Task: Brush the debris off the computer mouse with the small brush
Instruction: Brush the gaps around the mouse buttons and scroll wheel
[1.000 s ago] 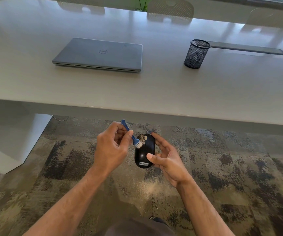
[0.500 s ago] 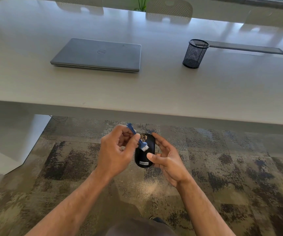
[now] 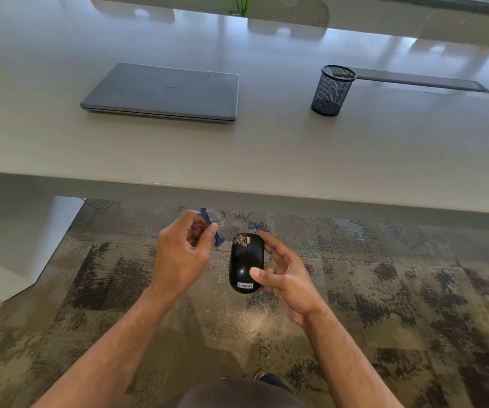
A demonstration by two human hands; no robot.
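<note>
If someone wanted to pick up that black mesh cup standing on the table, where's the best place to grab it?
Probably round the middle of the black wire-mesh pen cup, coming from the near side. It stands upright on the pale grey table, a plain round cylinder with no handle and bare tabletop in front, so a wrap around its wall should suit it.

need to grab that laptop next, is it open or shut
Shut. The laptop lies flat on the table with its lid down, logo facing up, no screen or keyboard showing.

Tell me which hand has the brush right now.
The left hand pinches the small blue brush, just left of the mouse; the right hand holds the mouse instead.
</note>
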